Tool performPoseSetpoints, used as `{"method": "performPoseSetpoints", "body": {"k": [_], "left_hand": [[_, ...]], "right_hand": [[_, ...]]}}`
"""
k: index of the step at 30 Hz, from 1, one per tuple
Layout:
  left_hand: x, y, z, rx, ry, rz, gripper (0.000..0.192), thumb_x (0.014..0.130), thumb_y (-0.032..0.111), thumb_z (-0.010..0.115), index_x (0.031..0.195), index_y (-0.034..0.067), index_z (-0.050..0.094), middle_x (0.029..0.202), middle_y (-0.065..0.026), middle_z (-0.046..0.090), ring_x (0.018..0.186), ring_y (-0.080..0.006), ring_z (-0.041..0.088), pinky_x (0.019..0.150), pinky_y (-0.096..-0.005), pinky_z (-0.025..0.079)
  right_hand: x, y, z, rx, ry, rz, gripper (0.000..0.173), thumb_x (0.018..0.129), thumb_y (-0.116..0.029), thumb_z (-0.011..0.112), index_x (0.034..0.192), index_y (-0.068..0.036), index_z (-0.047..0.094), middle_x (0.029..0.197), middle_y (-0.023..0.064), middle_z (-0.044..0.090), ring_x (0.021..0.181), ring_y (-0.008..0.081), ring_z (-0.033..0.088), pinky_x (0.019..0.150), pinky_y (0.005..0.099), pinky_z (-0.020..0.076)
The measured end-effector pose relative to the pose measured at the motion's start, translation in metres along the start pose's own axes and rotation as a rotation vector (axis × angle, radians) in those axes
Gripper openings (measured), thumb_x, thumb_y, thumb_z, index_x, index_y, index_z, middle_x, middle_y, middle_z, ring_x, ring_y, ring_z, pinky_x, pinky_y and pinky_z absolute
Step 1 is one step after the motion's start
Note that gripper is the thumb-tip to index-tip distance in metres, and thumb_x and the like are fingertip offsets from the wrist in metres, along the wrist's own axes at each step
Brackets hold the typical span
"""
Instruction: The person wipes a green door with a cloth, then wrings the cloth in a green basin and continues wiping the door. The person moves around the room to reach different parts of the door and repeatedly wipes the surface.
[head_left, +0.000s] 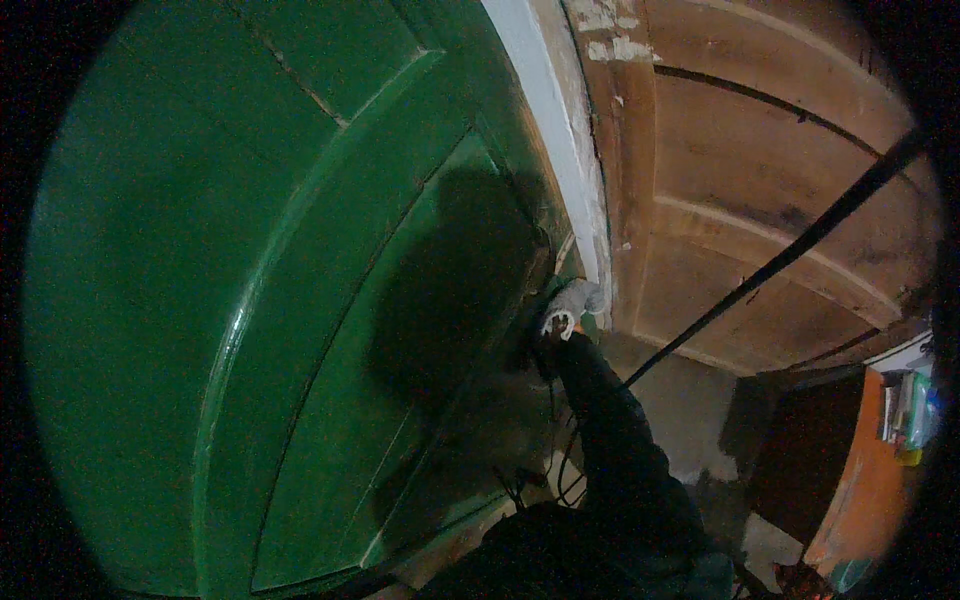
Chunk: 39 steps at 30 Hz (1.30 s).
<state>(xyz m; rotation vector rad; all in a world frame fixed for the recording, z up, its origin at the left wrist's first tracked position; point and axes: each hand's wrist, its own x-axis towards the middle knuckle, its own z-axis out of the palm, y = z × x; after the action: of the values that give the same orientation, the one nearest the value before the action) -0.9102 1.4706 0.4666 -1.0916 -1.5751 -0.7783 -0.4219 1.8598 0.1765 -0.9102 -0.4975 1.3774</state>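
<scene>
My right hand (576, 298), in a grey work glove with a pale cuff, reaches to the edge of a green painted panelled door (300, 315), beside a pale vertical strip (551, 97) that looks like a frame edge. A dark sleeve covers the arm. Its fingers are hard to make out, and whether they hold something cannot be told. A dark shape by the wrist is too dim to name, with thin dark cords (570, 465) hanging below it. My left hand is out of view. A large shadow falls across the door's panels.
A brown panelled wooden surface (735, 157) with scraped, pale patches stands at the right. A long black cable or strap (772, 274) crosses in front of it. Lower right are an orange surface (862, 480) and a shelf-like spot with assorted small items (907, 409). Grey floor (675, 405) shows between.
</scene>
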Motion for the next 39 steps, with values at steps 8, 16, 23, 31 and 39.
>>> {"method": "performPoseSetpoints", "body": {"k": [8, 16, 23, 31, 39], "left_hand": [[0.024, -0.013, -0.019, 0.034, 0.022, 0.157, 0.060, 0.100, 0.042, 0.028, 0.147, 0.006, 0.020, 0.154, -0.0125, 0.007, 0.141, -0.0337, 0.004, 0.112, -0.0503, 0.009], [0.044, -0.039, 0.005, 0.120, 0.022, 0.254, 0.062, 0.098, 0.047, 0.022, 0.144, 0.005, 0.026, 0.151, -0.0165, 0.020, 0.140, -0.0378, 0.011, 0.112, -0.0561, 0.009], [0.001, -0.075, 0.032, 0.068, -0.060, -0.040, 0.060, 0.099, 0.044, 0.021, 0.144, 0.005, 0.026, 0.150, -0.0171, 0.020, 0.139, -0.0388, 0.014, 0.112, -0.0556, 0.013], [-0.024, -0.034, 0.001, -0.064, -0.066, 0.044, 0.055, 0.100, 0.035, 0.033, 0.148, 0.015, 0.017, 0.155, -0.0103, 0.006, 0.141, -0.0322, 0.004, 0.111, -0.0510, 0.011], [-0.036, -0.089, 0.030, -0.101, -0.047, 0.043, 0.057, 0.100, 0.039, 0.030, 0.148, 0.012, 0.016, 0.154, -0.0133, 0.003, 0.141, -0.0333, 0.001, 0.111, -0.0514, 0.011]], "right_hand": [[-0.011, -0.055, -0.010, 0.055, 0.021, -0.074, 0.068, 0.095, -0.054, 0.033, 0.135, 0.001, 0.036, 0.133, 0.0153, 0.044, 0.119, 0.0255, 0.045, 0.100, 0.0323, 0.0357], [-0.057, -0.159, 0.009, 0.114, 0.088, -0.206, 0.070, 0.095, -0.056, 0.032, 0.135, 0.001, 0.038, 0.132, 0.0158, 0.046, 0.118, 0.0254, 0.047, 0.099, 0.0322, 0.0374], [-0.075, -0.219, 0.078, 0.118, 0.103, -0.424, 0.082, 0.091, -0.065, 0.029, 0.138, 0.001, 0.035, 0.136, 0.0120, 0.044, 0.119, 0.0246, 0.045, 0.101, 0.0311, 0.0341], [-0.080, -0.274, 0.174, -0.879, -0.078, -1.431, 0.049, 0.101, -0.030, 0.022, 0.138, 0.000, 0.035, 0.146, 0.0181, 0.030, 0.138, 0.0276, 0.024, 0.112, 0.0346, 0.0172], [-0.033, -0.207, 0.241, -1.000, 0.130, -1.417, 0.042, 0.095, -0.023, 0.040, 0.128, 0.003, 0.044, 0.138, 0.0287, 0.035, 0.129, 0.0436, 0.031, 0.107, 0.0494, 0.0256]]}}
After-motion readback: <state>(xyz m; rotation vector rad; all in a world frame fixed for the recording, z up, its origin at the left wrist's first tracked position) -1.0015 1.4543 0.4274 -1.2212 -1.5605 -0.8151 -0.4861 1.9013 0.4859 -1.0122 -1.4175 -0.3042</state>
